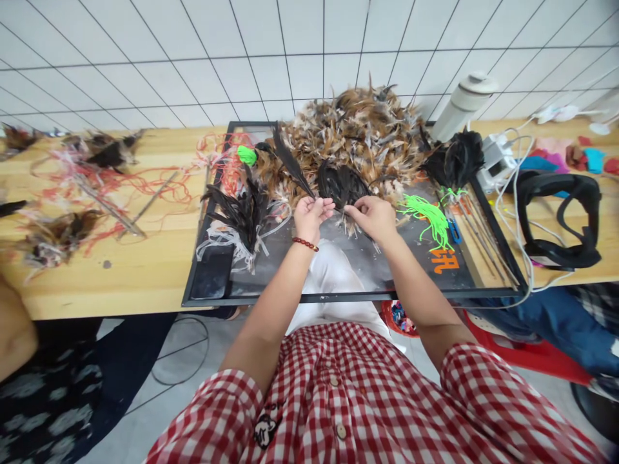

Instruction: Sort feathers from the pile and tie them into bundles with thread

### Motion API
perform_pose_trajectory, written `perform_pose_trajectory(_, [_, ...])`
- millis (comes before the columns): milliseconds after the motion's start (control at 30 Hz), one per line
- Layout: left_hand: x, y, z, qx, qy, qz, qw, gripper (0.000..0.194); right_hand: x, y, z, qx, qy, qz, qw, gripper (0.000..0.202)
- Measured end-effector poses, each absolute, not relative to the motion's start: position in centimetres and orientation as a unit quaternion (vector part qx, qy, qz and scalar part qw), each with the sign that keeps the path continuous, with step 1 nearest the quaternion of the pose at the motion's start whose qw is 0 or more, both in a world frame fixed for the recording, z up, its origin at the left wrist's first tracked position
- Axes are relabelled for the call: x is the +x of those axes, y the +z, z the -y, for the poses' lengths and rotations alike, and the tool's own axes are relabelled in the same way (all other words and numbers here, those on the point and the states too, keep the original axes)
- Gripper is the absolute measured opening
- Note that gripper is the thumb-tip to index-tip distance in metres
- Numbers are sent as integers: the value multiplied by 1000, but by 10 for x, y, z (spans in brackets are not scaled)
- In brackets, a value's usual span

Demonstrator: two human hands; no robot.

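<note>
My left hand point(313, 216), with a red bead bracelet at the wrist, is closed on the lower end of a long black feather point(289, 158), whose tip points up and left. Beside it my right hand point(376, 218) is closed in a pinch at the lower ends of a bunch of black feathers point(338, 180). What lies between those fingertips is too small to make out. Behind both hands rises a big heap of brown feathers point(358, 129). More black feathers point(242, 212) lie to the left, among whitish strips.
A black-framed tray point(271, 277) holds the feathers, bright green cords point(428, 216), thin sticks point(483, 235) and a phone point(210, 276). At the right stand a white bottle point(464, 103), a charger point(497, 161) with cables, and a black headset frame point(556, 219). People sit on both sides.
</note>
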State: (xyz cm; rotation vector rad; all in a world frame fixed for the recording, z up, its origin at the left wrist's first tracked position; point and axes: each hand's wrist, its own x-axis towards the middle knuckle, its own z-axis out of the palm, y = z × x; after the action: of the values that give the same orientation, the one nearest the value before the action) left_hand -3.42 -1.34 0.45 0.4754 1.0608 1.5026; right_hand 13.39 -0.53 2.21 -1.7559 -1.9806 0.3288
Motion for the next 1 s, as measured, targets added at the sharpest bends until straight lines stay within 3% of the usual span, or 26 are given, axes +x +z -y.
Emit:
perform_pose_trajectory(133, [-33, 4, 14, 220, 641, -456, 576, 24, 117, 16, 5, -653, 104, 737, 142, 37])
perform_pose_trajectory(267, [-32, 3, 15, 239, 628, -463, 579, 24, 127, 14, 0, -654, 131, 730, 147, 30])
perform_pose_trajectory(367, [-31, 4, 16, 255, 616, -455, 591, 23, 140, 11, -3, -630, 143, 734, 209, 29])
perform_pose_trajectory(500, [-28, 5, 18, 274, 599, -439, 611, 16, 145, 6, -9, -589, 181, 697, 367, 23])
perform_pose_trajectory(633, [-25, 6, 21, 280, 575, -430, 638, 15, 135, 1, -10, -517, 363, 625, 459, 19])
perform_pose_trajectory(733, [-23, 7, 22, 277, 551, -441, 652, 15, 127, 1, -6, -478, 444, 575, 494, 35])
perform_pose_trajectory(800, [-24, 8, 22, 272, 542, -445, 660, 12, 125, 2, -4, -485, 429, 561, 516, 43])
perform_pose_trajectory(1000, [-27, 11, 21, 256, 598, -439, 620, 9, 133, 9, -3, -529, 299, 538, 584, 41])
